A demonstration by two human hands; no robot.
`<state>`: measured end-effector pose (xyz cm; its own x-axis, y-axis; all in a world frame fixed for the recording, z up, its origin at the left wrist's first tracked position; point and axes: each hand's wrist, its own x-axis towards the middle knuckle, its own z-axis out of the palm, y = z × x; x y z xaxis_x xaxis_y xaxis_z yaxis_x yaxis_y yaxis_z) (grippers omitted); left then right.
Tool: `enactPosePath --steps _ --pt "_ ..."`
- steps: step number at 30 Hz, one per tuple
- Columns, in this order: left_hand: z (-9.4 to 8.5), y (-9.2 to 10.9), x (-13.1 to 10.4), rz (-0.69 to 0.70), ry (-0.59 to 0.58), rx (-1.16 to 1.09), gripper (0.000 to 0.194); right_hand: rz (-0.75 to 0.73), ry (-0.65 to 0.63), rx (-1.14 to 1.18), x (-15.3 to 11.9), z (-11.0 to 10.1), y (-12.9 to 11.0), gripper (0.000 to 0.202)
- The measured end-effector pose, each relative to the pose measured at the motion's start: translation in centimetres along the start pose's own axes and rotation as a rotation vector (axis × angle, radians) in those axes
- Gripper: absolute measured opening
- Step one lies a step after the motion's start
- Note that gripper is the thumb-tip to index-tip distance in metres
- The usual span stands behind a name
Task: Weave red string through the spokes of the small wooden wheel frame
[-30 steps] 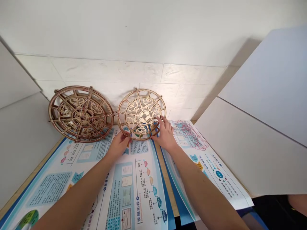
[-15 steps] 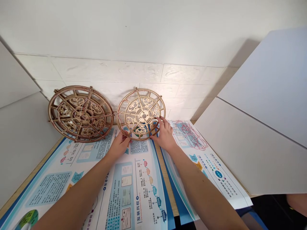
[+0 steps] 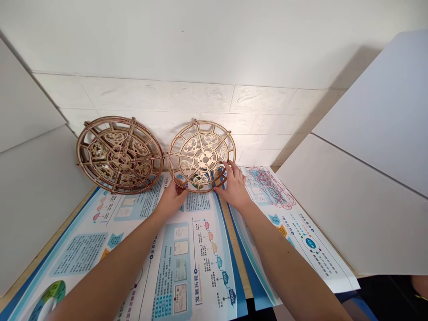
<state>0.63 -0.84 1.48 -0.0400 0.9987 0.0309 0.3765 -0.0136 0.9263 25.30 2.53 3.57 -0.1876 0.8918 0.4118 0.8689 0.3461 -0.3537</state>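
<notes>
A round openwork wooden wheel (image 3: 205,159) with scroll patterns and thin reddish wire leans upright near the white brick wall. My left hand (image 3: 173,197) grips its lower left rim, the fingertips hidden behind it. On the lower right rim, my right hand (image 3: 235,183) is closed, thumb at the bottom edge and fingers against the side. A stack of similar darker wheels (image 3: 121,156) leans to the left, close beside the held wheel.
Printed posters (image 3: 130,249) cover the wooden table. Tangled red wire (image 3: 272,189) lies on the right poster (image 3: 301,240). White panels (image 3: 361,200) stand at both sides. Part of a person's skin (image 3: 419,285) shows at the lower right edge.
The view has shifted slightly, so the scene sits a little further right. Both hands keep their places on the wheel's rim.
</notes>
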Motion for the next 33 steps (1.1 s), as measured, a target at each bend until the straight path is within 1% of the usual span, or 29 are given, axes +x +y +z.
enactPosePath --steps 7,15,20,23,26,29,33 --pt "0.0 0.9 -0.3 0.009 0.005 0.005 0.031 -0.011 0.007 -0.009 0.0 0.1 0.1 0.092" --pt "-0.1 0.5 0.0 0.015 -0.012 -0.026 0.030 -0.011 0.003 -0.009 -0.1 -0.1 0.0 0.091" --pt "-0.2 -0.4 0.1 0.031 -0.037 -0.027 0.028 -0.004 -0.004 -0.012 0.0 -0.1 -0.1 0.091" --pt "-0.2 -0.5 0.2 0.013 -0.067 -0.092 0.023 0.001 -0.008 -0.010 0.0 -0.1 -0.1 0.091" --pt "-0.2 -0.1 0.1 -0.028 -0.050 -0.160 0.023 -0.002 -0.006 -0.006 0.0 -0.1 -0.1 0.091" --pt "-0.1 0.4 0.0 -0.066 -0.031 -0.163 0.021 -0.006 -0.004 0.000 0.0 0.0 -0.1 0.090" --pt "-0.1 0.7 0.0 -0.073 -0.020 -0.144 0.019 -0.005 -0.003 -0.004 0.0 0.0 -0.1 0.090"
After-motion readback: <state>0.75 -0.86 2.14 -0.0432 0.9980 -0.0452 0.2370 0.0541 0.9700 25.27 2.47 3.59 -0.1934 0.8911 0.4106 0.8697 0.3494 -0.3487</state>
